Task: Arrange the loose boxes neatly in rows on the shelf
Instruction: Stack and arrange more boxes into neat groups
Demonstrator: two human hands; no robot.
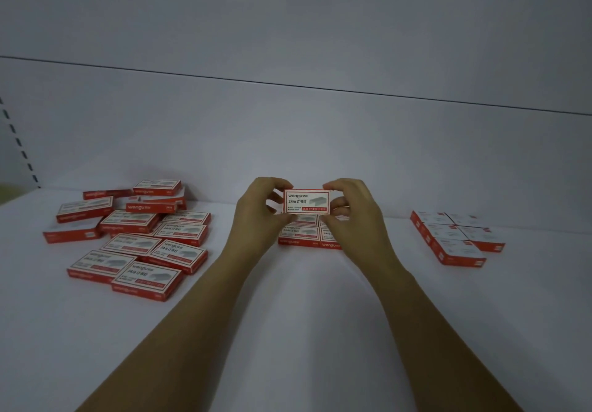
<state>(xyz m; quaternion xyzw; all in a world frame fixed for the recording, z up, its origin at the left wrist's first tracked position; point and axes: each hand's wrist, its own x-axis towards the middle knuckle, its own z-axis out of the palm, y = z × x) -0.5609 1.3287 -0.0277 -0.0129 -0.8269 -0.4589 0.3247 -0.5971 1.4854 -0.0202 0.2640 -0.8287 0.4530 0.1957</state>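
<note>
A small red-and-white staple box (307,201) is held up off the white shelf (288,299), its printed face turned toward me. My left hand (258,216) pinches its left end and my right hand (350,216) pinches its right end. Just below and behind the held box, several like boxes lie flat in a tidy block (301,235), partly hidden by my hands. A loose heap of the same boxes (134,235) is scattered on the left of the shelf. A second tidy block of boxes (455,235) lies at the right.
The shelf's grey back wall (304,142) rises right behind the boxes. A slotted upright (19,145) runs along the far left edge. Bare white shelf surface lies between the groups and in front, toward me.
</note>
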